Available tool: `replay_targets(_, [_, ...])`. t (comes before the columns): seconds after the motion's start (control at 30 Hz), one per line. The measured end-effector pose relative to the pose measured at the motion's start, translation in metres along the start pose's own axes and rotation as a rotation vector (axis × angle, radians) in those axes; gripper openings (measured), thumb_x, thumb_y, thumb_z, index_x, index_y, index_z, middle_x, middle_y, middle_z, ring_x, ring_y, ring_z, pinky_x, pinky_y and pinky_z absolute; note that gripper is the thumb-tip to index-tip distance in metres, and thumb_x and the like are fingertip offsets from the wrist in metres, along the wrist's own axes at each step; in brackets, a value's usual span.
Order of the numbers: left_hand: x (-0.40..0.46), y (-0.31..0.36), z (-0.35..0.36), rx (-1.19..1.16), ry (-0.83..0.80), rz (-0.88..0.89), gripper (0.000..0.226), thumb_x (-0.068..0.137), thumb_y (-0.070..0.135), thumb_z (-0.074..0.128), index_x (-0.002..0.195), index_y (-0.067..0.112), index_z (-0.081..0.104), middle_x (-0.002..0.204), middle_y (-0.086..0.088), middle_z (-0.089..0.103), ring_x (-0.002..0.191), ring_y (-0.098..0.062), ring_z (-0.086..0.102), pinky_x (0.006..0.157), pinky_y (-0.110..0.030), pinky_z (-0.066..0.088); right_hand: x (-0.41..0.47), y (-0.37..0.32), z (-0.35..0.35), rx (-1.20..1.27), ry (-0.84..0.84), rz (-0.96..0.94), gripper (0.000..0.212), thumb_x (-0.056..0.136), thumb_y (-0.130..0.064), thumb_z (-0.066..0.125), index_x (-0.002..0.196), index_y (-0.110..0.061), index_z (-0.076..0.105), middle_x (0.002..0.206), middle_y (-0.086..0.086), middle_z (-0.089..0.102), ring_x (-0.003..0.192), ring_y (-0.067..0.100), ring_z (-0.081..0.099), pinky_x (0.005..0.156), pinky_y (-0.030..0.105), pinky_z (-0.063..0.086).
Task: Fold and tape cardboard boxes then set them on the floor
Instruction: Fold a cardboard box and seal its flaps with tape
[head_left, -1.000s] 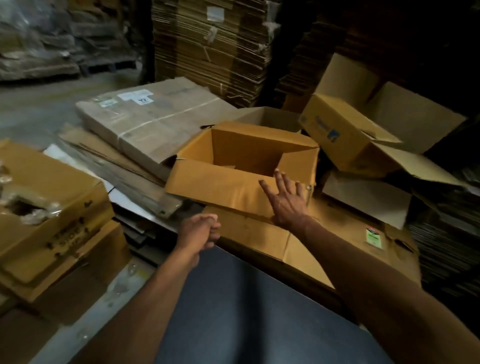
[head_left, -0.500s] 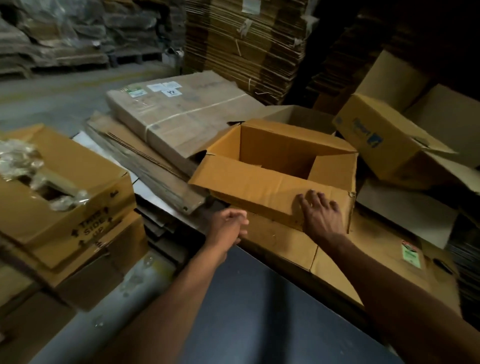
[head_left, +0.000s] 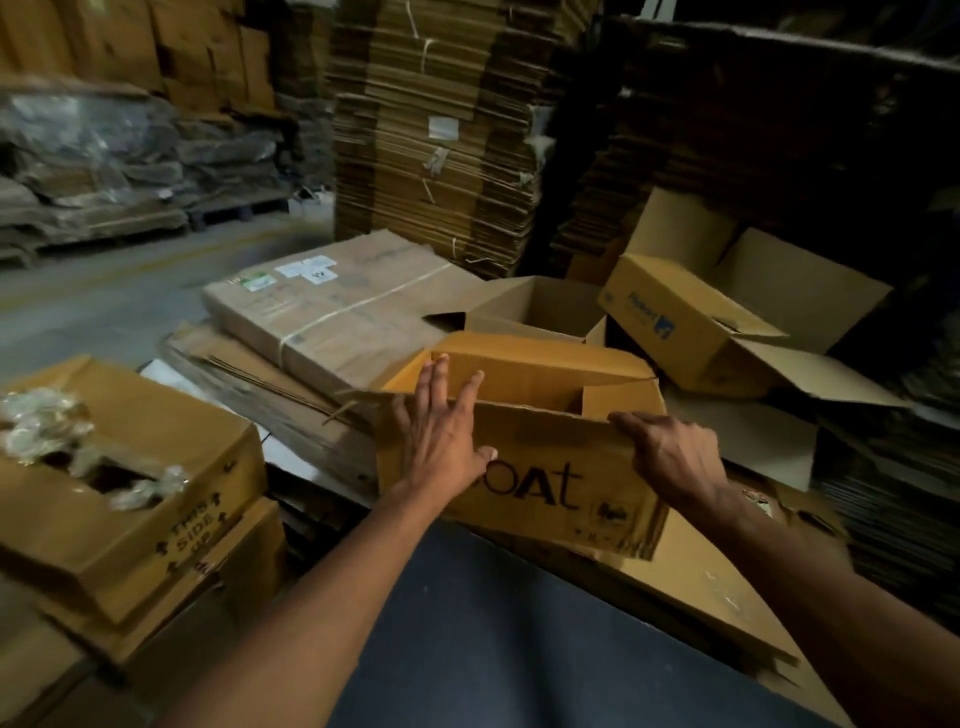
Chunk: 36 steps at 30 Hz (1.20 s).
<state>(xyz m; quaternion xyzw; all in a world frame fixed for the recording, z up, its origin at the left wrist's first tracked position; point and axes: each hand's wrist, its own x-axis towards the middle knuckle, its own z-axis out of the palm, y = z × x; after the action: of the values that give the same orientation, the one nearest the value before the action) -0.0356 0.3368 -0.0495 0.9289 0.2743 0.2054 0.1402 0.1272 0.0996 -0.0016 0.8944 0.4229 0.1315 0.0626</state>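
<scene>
The open box (head_left: 540, 457) sits at the far edge of the dark surface (head_left: 493, 623), on flat cardboard; the left hand (head_left: 441, 431) lies flat with straight fingers on its front wall, likely to steady it; the right hand (head_left: 670, 457) curls over the front top edge, gripping it, likely to pull it close. I count two hands and one box held; two more open boxes (head_left: 691, 332) lie behind.

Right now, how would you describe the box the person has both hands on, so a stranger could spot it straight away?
Find the tall stack of flat cardboard at the back, then come forward past the strapped flat bundle. The open box sits nearest the viewer, left hand flat on its front, right hand gripping its top edge. Only it has large black letters on its front.
</scene>
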Motion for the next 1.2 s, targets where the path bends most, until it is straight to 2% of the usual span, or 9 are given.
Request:
replay_targets(0.2, [-0.055, 0.004, -0.043, 0.100, -0.002, 0.088, 0.065, 0.092, 0.057, 0.067, 0.149, 0.037, 0.043, 0.155, 0.002, 0.046, 0.151, -0.024, 0.028, 0.121, -0.065, 0.014, -0.089, -0.002, -0.022, 0.047, -0.058, 0.060, 0.045, 0.106, -0.040, 0.043, 0.151, -0.038, 0.039, 0.141, -0.004, 0.055, 0.098, 0.010, 0.064, 0.052, 0.012, 0.032])
replay_targets(0.37, [-0.106, 0.025, -0.072, 0.138, -0.009, 0.141, 0.079, 0.089, 0.054, 0.071, 0.155, 0.034, 0.032, 0.165, -0.007, 0.028, 0.152, -0.030, 0.025, 0.119, -0.062, 0.024, -0.162, 0.014, -0.061, 0.007, 0.082, 0.213, 0.044, 0.106, -0.034, 0.048, 0.149, -0.040, 0.045, 0.137, 0.005, 0.062, 0.091, 0.021, 0.067, 0.058, 0.026, 0.054])
replay_targets(0.5, [-0.142, 0.055, -0.092, 0.189, 0.039, 0.194, 0.094, 0.086, 0.058, 0.073, 0.160, 0.035, 0.019, 0.171, -0.013, 0.010, 0.157, -0.033, 0.011, 0.119, -0.061, 0.020, -0.231, 0.022, -0.088, 0.048, 0.136, 0.230, 0.038, 0.104, -0.036, 0.048, 0.141, -0.044, 0.048, 0.110, 0.001, 0.068, 0.070, 0.014, 0.063, 0.049, 0.028, 0.052])
replay_targets(0.63, [-0.188, 0.080, -0.104, 0.209, 0.053, 0.418, 0.073, 0.090, 0.062, 0.066, 0.153, 0.035, 0.040, 0.168, -0.003, 0.030, 0.159, -0.024, 0.012, 0.122, -0.066, 0.011, -0.308, 0.007, -0.085, 0.126, 0.223, 0.103, 0.035, 0.096, -0.033, 0.065, 0.131, -0.034, 0.062, 0.093, -0.002, 0.069, 0.059, 0.011, 0.058, 0.042, 0.028, 0.049])
replay_targets(0.7, [-0.209, 0.094, -0.115, 0.206, -0.067, 0.560, 0.059, 0.093, 0.062, 0.063, 0.145, 0.036, 0.053, 0.155, 0.004, 0.051, 0.154, -0.021, 0.029, 0.123, -0.060, 0.016, -0.345, -0.007, -0.081, 0.178, 0.235, 0.036, 0.037, 0.089, -0.026, 0.075, 0.126, -0.029, 0.068, 0.097, -0.001, 0.073, 0.063, 0.014, 0.064, 0.045, 0.031, 0.053])
replay_targets(0.87, [-0.265, 0.107, -0.138, 0.198, -0.818, 0.532, 0.065, 0.090, 0.040, 0.078, 0.148, 0.033, 0.049, 0.134, 0.007, 0.061, 0.124, -0.019, 0.058, 0.099, -0.039, 0.049, -0.425, -0.040, -0.074, 0.303, 0.182, 0.045, 0.057, 0.076, -0.004, 0.084, 0.126, -0.026, 0.070, 0.106, -0.001, 0.077, 0.070, 0.011, 0.069, 0.049, 0.009, 0.036])
replay_targets(0.97, [-0.308, 0.100, -0.146, 0.282, -0.841, 0.590, 0.059, 0.094, 0.019, 0.071, 0.147, 0.036, 0.051, 0.106, 0.009, 0.062, 0.090, -0.012, 0.060, 0.069, -0.026, 0.045, -0.465, -0.057, -0.084, 0.406, 0.005, 0.102, 0.055, 0.081, -0.010, 0.081, 0.126, -0.038, 0.067, 0.117, -0.012, 0.072, 0.093, 0.006, 0.068, 0.062, 0.012, 0.046])
replay_targets(1.1, [-0.368, 0.093, -0.164, 0.258, -0.864, 0.675, 0.057, 0.096, 0.020, 0.065, 0.147, 0.041, 0.052, 0.107, 0.009, 0.060, 0.091, -0.010, 0.054, 0.076, -0.029, 0.043, -0.511, -0.068, -0.115, 0.743, -0.430, 0.165, 0.046, 0.088, -0.035, 0.077, 0.123, -0.057, 0.056, 0.124, -0.025, 0.059, 0.111, -0.006, 0.059, 0.084, 0.021, 0.055])
replay_targets(1.2, [-0.410, 0.088, -0.168, 0.286, -0.811, 0.733, 0.059, 0.096, 0.030, 0.067, 0.150, 0.041, 0.046, 0.115, 0.004, 0.063, 0.100, -0.015, 0.056, 0.086, -0.034, 0.048, -0.520, -0.080, -0.137, 0.735, -0.655, 0.197, 0.068, 0.072, -0.073, 0.075, 0.134, -0.062, 0.047, 0.132, -0.026, 0.049, 0.120, 0.002, 0.052, 0.097, 0.029, 0.049])
